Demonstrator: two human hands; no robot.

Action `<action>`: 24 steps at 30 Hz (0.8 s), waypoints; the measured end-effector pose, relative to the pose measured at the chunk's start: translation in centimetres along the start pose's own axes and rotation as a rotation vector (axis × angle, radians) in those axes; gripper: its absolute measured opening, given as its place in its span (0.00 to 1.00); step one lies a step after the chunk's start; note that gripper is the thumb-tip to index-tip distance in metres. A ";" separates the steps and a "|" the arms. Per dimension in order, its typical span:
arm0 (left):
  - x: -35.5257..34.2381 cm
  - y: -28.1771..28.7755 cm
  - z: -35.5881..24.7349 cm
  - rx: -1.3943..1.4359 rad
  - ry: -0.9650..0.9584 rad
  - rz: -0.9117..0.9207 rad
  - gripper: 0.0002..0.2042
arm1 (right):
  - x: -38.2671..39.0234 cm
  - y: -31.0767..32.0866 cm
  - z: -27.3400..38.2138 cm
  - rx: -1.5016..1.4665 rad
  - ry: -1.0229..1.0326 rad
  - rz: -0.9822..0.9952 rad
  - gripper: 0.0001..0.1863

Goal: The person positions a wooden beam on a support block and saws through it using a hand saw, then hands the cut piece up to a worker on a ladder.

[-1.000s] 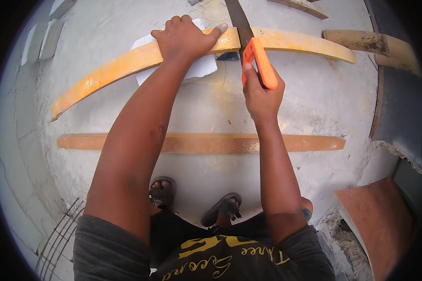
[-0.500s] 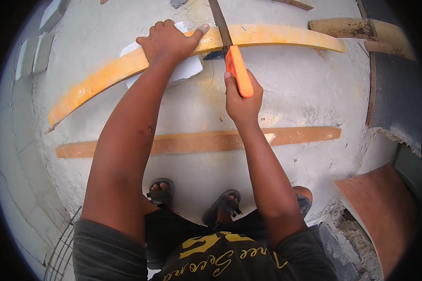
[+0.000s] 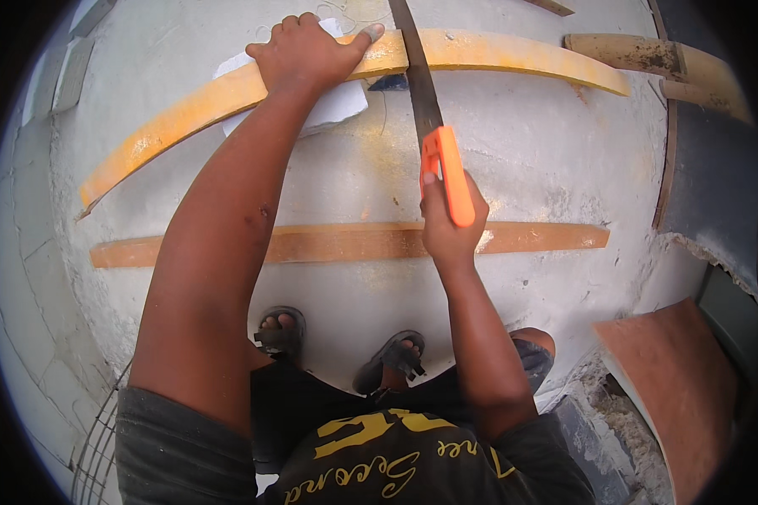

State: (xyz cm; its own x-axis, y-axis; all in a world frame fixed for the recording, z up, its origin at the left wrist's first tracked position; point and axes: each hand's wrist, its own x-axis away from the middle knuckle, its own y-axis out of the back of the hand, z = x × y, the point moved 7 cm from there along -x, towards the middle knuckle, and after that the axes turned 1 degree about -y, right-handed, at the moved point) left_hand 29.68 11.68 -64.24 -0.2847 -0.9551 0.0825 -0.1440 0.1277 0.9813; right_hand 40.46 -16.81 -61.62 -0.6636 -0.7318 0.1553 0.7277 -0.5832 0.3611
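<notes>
A long yellow-painted wooden strip (image 3: 185,114) lies across the pale concrete slab (image 3: 547,151), bowed by the lens, its paint worn and blotchy toward its left end. The left hand (image 3: 307,52) presses flat on top of this strip, fingers spread and thumb stretched toward the saw. Under the strip, just below that hand, a white scrap of paper (image 3: 341,105) sticks out, plain and torn-edged. Right of the hand, the dark steel blade of a handsaw (image 3: 417,76) crosses the yellow strip at a right angle. The right hand (image 3: 451,227) is wrapped tight around the saw's bright orange plastic handle (image 3: 448,172), nearer the person than the strip. A second, plain orange-brown wooden batten (image 3: 345,242) lies parallel to the yellow strip, nearer the person, passing under both forearms. Beyond the yellow strip's right end rests a weathered brownish plank (image 3: 648,57). Sandalled feet (image 3: 282,332) stand below the batten.
</notes>
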 end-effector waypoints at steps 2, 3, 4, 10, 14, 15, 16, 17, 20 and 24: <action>-0.1 -0.1 0.0 -0.005 -0.007 -0.006 0.49 | 7.4 3.0 -0.7 0.176 0.025 -0.001 0.07; -0.1 -0.3 0.1 -0.007 -0.004 0.008 0.48 | 10.2 4.6 -0.2 0.285 -0.051 0.086 0.06; -0.1 -0.2 0.1 0.004 -0.002 -0.009 0.48 | 11.4 6.1 -0.2 0.265 -0.103 0.059 0.07; -0.2 0.4 -0.2 -0.015 0.019 0.038 0.49 | -3.4 -1.7 1.1 -0.136 -0.107 0.033 0.12; 0.4 0.7 -0.2 -0.008 0.023 0.058 0.49 | 0.2 -0.1 -0.4 -0.059 -0.012 -0.018 0.12; 0.4 1.0 -0.3 0.015 0.008 0.008 0.49 | 4.0 1.8 -0.7 0.035 0.053 -0.031 0.11; 0.3 1.0 -0.2 0.020 0.011 0.007 0.49 | 7.2 3.2 -1.4 0.143 0.063 -0.010 0.08; 0.2 0.6 -0.1 0.043 0.020 0.057 0.49 | 9.7 4.4 -1.8 0.212 0.029 0.008 0.05; 0.1 0.2 -0.1 0.060 0.031 0.093 0.49 | 8.2 3.9 -1.0 0.121 0.024 -0.012 0.05; 0.1 0.3 -0.1 0.011 0.052 0.089 0.49 | -4.7 -2.5 2.1 -0.050 0.004 0.005 0.15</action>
State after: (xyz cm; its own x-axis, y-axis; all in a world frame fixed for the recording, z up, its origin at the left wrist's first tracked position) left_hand 29.74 11.59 -63.90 -0.2476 -0.9523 0.1783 -0.1310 0.2152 0.9678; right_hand 41.34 -11.16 -61.31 -0.6594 -0.7360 0.1534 0.7387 -0.5964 0.3141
